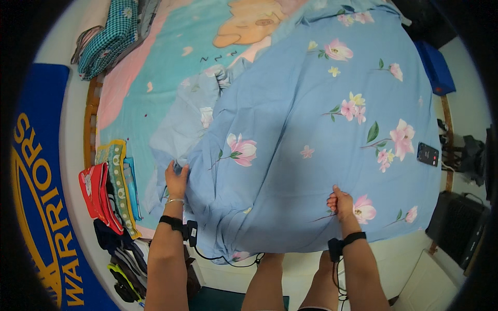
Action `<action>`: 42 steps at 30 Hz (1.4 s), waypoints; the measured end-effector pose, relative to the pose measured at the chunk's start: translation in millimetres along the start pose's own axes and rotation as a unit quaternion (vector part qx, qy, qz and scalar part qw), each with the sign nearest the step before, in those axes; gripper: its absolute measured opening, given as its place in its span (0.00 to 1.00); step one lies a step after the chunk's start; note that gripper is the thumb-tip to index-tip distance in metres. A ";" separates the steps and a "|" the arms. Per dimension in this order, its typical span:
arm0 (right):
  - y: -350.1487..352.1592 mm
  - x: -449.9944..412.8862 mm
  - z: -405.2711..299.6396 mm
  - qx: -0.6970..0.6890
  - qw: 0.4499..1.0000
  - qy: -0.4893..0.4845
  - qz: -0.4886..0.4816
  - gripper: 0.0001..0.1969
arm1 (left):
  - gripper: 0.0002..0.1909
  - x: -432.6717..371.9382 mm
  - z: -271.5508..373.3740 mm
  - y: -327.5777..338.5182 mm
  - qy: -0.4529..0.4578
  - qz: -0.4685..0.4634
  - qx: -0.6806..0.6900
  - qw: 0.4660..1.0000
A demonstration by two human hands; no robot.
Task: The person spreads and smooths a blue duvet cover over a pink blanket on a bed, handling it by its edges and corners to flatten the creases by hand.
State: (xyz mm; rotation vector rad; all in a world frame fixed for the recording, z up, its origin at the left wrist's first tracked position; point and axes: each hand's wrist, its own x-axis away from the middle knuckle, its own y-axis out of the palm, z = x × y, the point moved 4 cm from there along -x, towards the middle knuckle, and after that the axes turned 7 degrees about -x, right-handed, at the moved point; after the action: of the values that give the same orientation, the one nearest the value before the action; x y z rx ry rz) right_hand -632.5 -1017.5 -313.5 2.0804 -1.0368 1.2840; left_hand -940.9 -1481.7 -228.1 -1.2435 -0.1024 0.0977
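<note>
A light blue duvet cover (280, 128) printed with pink magnolia flowers spreads over most of the bed before me. My left hand (177, 180) grips bunched cloth at its left side, where a paler face of the fabric is folded over. On the near right part of the cover, my right hand (341, 203) is curled with the thumb on top, pinching the cloth; its fingers hide the pinched spot. Folds run from the near left up through the middle. Each wrist wears a black strap with a small device and cable.
Beneath lies a teal and pink bed sheet (155, 105) with a cartoon animal. A phone (428, 154) rests on the cover's right edge. Folded bedding (111, 46), a red folded cloth (95, 190) and clothes (128, 252) line the left side. A black case (457, 229) stands right.
</note>
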 end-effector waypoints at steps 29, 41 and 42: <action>-56.2 52.7 -47.7 -0.047 0.970 0.143 -0.193 0.24 | 0.17 362.7 364.7 -28.7 0.239 -0.413 0.149 0.866; -89.2 4.5 -6.6 0.372 0.904 -0.212 0.009 0.15 | 0.12 170.6 182.4 -153.7 0.374 -0.017 -0.096 0.922; -97.3 -10.1 -0.2 0.410 0.886 -0.214 0.026 0.14 | 0.11 135.2 149.7 -176.9 0.218 -0.005 -0.001 0.976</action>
State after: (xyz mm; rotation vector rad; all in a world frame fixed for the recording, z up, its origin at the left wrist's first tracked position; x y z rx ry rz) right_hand -557.3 -955.7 -323.4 3.1025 -0.7716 1.4917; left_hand -823.2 -1379.8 -9.5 -1.2404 0.2724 -0.1850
